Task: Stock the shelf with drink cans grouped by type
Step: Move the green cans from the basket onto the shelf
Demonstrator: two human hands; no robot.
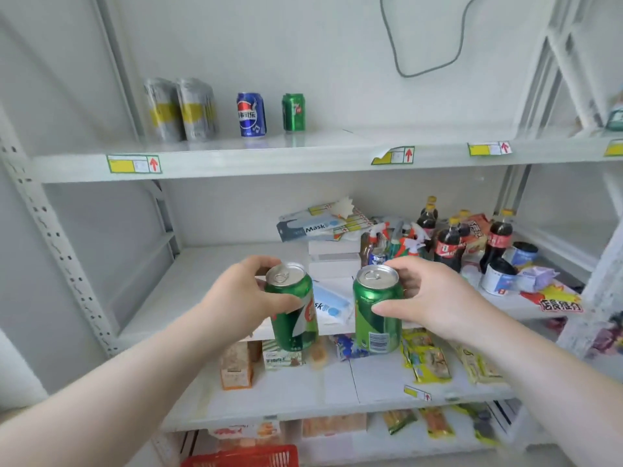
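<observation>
Two green drink cans are held up in front of a white metal shelving unit, one in each hand. The left hand [249, 293] grips the left green can [294, 318] around its upper half, with the thumb across the front and the fingers curled behind. This can tilts a little, its top leaning left. The right hand [429, 294] grips the right green can [377, 318] from the right side, with the thumb pressed on the front and the fingers wrapped behind. This can stands close to upright, its barcode facing the camera. Both silver tops with pull tabs face up. The two cans are near each other but do not touch.

Well above the hands, the top shelf [236, 166] carries four cans toward its back left. A pair of silver cans [180, 109] with yellow bands stand just beside each other. To their right is a blue can [251, 114], then a single green can [294, 112], each standing apart. A yellow price label [134, 164] sits on the shelf's front edge.

Behind the hands, the middle shelf [202, 284] holds a mask box [303, 228] and dark cola bottles [448, 246] at the right. Yellow snack packets [428, 360] lie on a lower shelf. A red basket [242, 457] shows at the bottom edge.
</observation>
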